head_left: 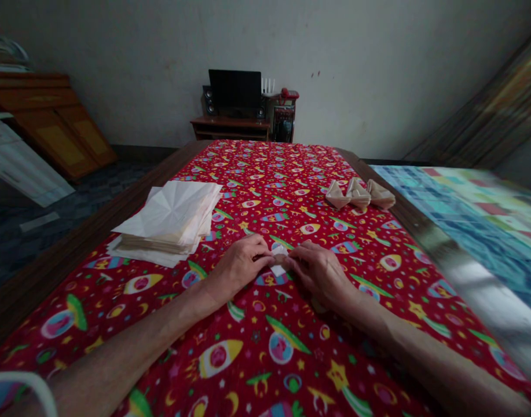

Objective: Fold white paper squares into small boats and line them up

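left grip [243,258], right grip [325,267] pinching folded paper [280,262]; paper stack [172,217] on red cloth [259,321].

The person's bare left hand [244,259], a long-fingered shape with rounded knuckles and a smooth back, joins a slim, bare left forearm [135,350] that is narrow at the wrist and thickens evenly toward the lower left edge of the view. The bare right hand [325,272] shows slender fingers and faint ridges across its back, and it runs through a narrow wrist into an equally bare, lean right forearm [421,347]. Over the left forearm near that corner curves a smooth, rounded white cord-like band [33,379], whose attachment is out of view.
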Demonstrator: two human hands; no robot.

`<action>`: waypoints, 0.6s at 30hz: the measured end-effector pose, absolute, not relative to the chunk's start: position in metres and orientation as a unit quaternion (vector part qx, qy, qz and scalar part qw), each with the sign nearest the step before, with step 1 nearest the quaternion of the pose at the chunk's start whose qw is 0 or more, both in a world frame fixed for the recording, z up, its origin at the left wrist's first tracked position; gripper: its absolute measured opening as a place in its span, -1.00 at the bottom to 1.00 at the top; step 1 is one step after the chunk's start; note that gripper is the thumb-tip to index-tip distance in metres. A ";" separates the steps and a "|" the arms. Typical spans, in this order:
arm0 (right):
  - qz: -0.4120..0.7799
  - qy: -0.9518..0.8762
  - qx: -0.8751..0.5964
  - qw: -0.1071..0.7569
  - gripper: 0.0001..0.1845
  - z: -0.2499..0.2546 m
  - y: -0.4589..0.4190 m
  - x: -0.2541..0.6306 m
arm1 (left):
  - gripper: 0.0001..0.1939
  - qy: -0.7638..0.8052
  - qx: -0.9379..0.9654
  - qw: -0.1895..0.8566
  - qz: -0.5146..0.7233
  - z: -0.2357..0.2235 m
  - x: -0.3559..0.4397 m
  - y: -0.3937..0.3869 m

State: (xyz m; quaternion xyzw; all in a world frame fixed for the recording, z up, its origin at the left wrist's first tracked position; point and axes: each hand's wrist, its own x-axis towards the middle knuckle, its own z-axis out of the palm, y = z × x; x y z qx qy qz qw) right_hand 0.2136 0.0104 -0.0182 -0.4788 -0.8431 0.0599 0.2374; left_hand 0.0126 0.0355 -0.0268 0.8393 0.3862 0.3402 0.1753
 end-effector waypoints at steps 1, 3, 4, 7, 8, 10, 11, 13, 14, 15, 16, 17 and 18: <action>0.058 -0.840 -0.488 0.229 -0.71 -0.018 0.012 0.213 | -0.91 0.394 0.832 0.182 0.344 -0.027 0.013 0.036; 0.048 -0.840 -0.497 0.214 -0.71 -0.018 0.014 0.213 | -0.91 0.406 0.822 0.194 0.349 -0.026 0.014 0.036; 0.043 -0.841 -0.497 0.210 -0.71 -0.018 0.014 0.213 | -0.91 0.415 0.817 0.198 0.348 -0.025 0.014 0.036; 0.036 -0.849 -0.484 0.210 -0.72 -0.018 0.016 0.214 | -0.88 0.448 0.804 0.211 0.330 -0.019 0.014 0.036; 0.036 -0.851 -0.480 0.210 -0.72 -0.018 0.016 0.214 | -0.86 0.457 0.802 0.212 0.321 -0.018 0.014 0.036; 0.032 -0.851 -0.483 0.201 -0.72 -0.018 0.016 0.214 | -0.85 0.463 0.807 0.205 0.304 -0.015 0.014 0.036; 0.027 -0.850 -0.489 0.193 -0.72 -0.017 0.015 0.213 | -0.85 0.462 0.811 0.196 0.300 -0.015 0.015 0.035; 0.011 -0.849 -0.498 0.178 -0.72 -0.017 0.015 0.212 | -0.84 0.458 0.820 0.168 0.300 -0.017 0.015 0.034; 0.004 -0.849 -0.500 0.172 -0.72 -0.016 0.014 0.212 | -0.84 0.456 0.824 0.153 0.300 -0.018 0.016 0.033; -0.002 -0.850 -0.500 0.168 -0.73 -0.016 0.014 0.211 | -0.83 0.455 0.827 0.141 0.299 -0.020 0.016 0.032; -0.003 -0.851 -0.498 0.166 -0.73 -0.016 0.014 0.211 | -0.83 0.455 0.829 0.130 0.297 -0.021 0.016 0.032; -0.002 -0.852 -0.495 0.167 -0.73 -0.016 0.014 0.211 | -0.83 0.457 0.830 0.123 0.295 -0.022 0.016 0.031; 0.000 -0.853 -0.493 0.171 -0.73 -0.017 0.014 0.211 | -0.83 0.459 0.830 0.120 0.294 -0.023 0.016 0.031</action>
